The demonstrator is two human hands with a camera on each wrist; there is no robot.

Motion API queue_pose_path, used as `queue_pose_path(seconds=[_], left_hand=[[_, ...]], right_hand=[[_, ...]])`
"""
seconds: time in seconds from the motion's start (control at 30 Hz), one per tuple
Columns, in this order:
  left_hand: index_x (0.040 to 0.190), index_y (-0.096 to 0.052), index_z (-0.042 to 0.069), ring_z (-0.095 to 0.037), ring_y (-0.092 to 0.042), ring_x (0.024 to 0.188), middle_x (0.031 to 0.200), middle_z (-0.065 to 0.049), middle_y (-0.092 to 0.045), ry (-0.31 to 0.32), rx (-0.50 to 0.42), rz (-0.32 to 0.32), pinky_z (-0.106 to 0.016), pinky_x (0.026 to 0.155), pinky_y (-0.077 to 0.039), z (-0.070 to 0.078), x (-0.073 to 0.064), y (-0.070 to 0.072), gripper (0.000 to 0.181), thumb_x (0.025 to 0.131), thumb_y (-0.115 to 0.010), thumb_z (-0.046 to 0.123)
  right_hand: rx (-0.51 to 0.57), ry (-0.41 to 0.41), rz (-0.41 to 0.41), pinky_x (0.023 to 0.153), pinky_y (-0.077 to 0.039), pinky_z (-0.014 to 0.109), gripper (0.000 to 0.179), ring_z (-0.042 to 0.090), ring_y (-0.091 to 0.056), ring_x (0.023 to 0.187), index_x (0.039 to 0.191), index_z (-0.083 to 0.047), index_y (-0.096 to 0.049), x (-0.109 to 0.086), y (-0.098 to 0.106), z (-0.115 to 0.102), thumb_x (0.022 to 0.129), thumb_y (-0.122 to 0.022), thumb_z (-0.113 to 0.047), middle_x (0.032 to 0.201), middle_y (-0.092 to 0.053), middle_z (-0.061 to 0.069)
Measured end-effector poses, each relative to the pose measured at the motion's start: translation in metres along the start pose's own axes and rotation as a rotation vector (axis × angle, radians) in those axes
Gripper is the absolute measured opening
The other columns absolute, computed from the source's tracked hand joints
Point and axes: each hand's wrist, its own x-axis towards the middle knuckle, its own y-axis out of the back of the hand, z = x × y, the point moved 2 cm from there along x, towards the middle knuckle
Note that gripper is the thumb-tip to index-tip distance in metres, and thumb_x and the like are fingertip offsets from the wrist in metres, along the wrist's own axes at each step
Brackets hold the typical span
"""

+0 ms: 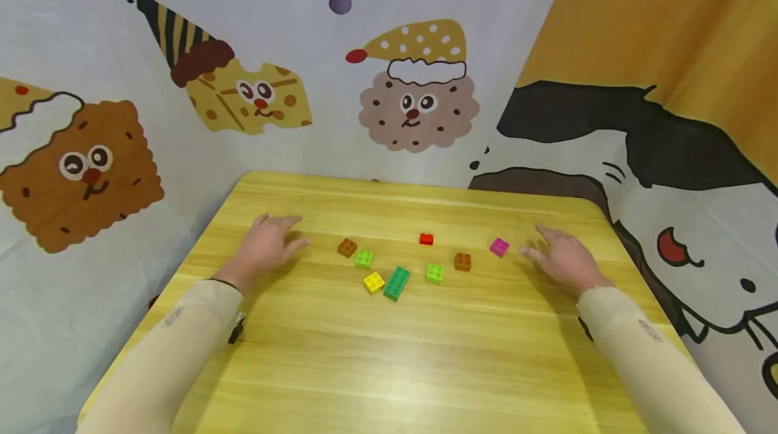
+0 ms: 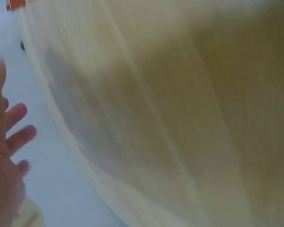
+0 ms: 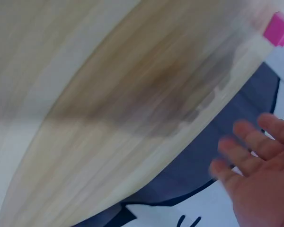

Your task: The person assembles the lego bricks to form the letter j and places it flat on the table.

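Head view: left hand (image 1: 267, 245), fingers apart, near a brown brick (image 1: 347, 248); right hand (image 1: 566, 258), fingers apart, near a magenta brick (image 1: 500, 247); between the hands, on the counter (image 1: 413, 360), a red brick (image 1: 427, 239), second brown brick (image 1: 463, 262), two lime bricks (image 1: 364, 259), a yellow brick (image 1: 373, 283) just beside a green brick (image 1: 397, 283)

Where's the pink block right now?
In the head view, the pink block lies right of centre on the table, between the right hand and a brown block, touching neither; the right wrist view shows it at its upper right edge.
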Motion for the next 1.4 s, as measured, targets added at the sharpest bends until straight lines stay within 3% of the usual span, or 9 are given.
queue_pose_path(seconds=[0.07,0.13,0.43,0.57,0.73,0.93,1.1,1.23,1.4], left_hand=[[0.147,-0.062,0.005,-0.039,-0.071,0.123,0.133,-0.017,-0.075,-0.041,0.016,0.051,-0.066,0.125,-0.03,0.011,0.001,0.0,0.056,0.106,-0.067,0.043],[0.139,-0.068,0.007,-0.033,-0.074,0.117,0.125,-0.012,-0.079,-0.096,0.039,0.082,-0.064,0.125,-0.031,0.027,0.001,0.0,0.045,0.106,-0.067,0.039],[0.124,-0.078,0.015,-0.027,-0.071,0.117,0.119,-0.003,-0.08,-0.442,0.087,0.146,-0.061,0.123,-0.038,0.102,-0.012,-0.005,0.034,0.101,-0.075,0.039],[0.121,-0.079,0.019,-0.024,-0.068,0.119,0.118,0.003,-0.08,-0.536,0.109,0.134,-0.059,0.122,-0.039,0.123,-0.017,-0.01,0.032,0.102,-0.073,0.044],[0.126,-0.077,0.023,-0.025,-0.064,0.129,0.125,0.006,-0.078,-0.563,0.117,0.062,-0.056,0.123,-0.038,0.137,-0.021,-0.018,0.036,0.104,-0.067,0.05],[0.145,-0.067,0.026,-0.031,-0.052,0.145,0.141,0.003,-0.069,-0.591,0.155,-0.023,-0.063,0.127,-0.031,0.154,-0.024,-0.027,0.052,0.107,-0.054,0.06],[0.157,-0.055,0.03,-0.033,-0.045,0.151,0.15,0.0,-0.062,-0.598,0.172,-0.118,-0.067,0.128,-0.027,0.169,-0.028,-0.034,0.062,0.106,-0.05,0.065],[0.155,-0.058,0.027,-0.033,-0.046,0.15,0.149,0.0,-0.064,-0.613,0.173,-0.129,-0.068,0.127,-0.028,0.176,-0.028,-0.038,0.062,0.106,-0.053,0.064],[0.143,-0.067,0.028,-0.031,-0.052,0.146,0.151,0.002,-0.065,-0.588,0.157,-0.105,-0.066,0.125,-0.033,0.183,-0.023,-0.038,0.047,0.105,-0.063,0.055]], right_hand=[[0.036,0.006,0.04,0.114,-0.041,0.073,0.075,0.059,-0.052,0.138,0.155,0.004,-0.05,0.001,0.0,-0.005,0.109,-0.057,-0.054,0.153,-0.055,0.033],[0.067,0.013,0.063,0.108,-0.047,0.07,0.062,0.055,-0.06,0.131,0.147,0.004,-0.06,0.002,0.0,-0.011,0.109,-0.059,-0.046,0.145,-0.063,0.031],[0.118,0.056,0.067,0.108,-0.05,0.066,0.05,0.05,-0.065,0.126,0.139,-0.001,-0.068,0.01,-0.011,-0.042,0.107,-0.066,-0.039,0.139,-0.069,0.026],[0.153,0.084,0.062,0.107,-0.051,0.064,0.044,0.045,-0.068,0.122,0.132,-0.004,-0.072,0.012,-0.016,-0.055,0.106,-0.068,-0.039,0.13,-0.075,0.02],[0.176,0.145,0.081,0.099,-0.055,0.059,0.044,0.037,-0.071,0.109,0.133,-0.002,-0.072,0.011,-0.017,-0.071,0.105,-0.071,-0.035,0.117,-0.077,0.015],[0.15,0.207,0.099,0.099,-0.057,0.057,0.042,0.035,-0.071,0.108,0.132,-0.004,-0.073,0.01,-0.02,-0.087,0.103,-0.073,-0.036,0.125,-0.076,0.017],[0.159,0.263,0.096,0.103,-0.056,0.057,0.043,0.035,-0.071,0.112,0.131,-0.005,-0.075,0.01,-0.023,-0.104,0.102,-0.075,-0.037,0.129,-0.076,0.016],[0.147,0.344,0.127,0.112,-0.051,0.059,0.041,0.039,-0.069,0.125,0.126,-0.005,-0.077,0.008,-0.023,-0.122,0.1,-0.077,-0.037,0.127,-0.078,0.014],[0.145,0.443,0.148,0.107,-0.052,0.056,0.037,0.032,-0.072,0.111,0.12,-0.008,-0.079,0.003,-0.027,-0.144,0.096,-0.081,-0.037,0.111,-0.082,0.007]])
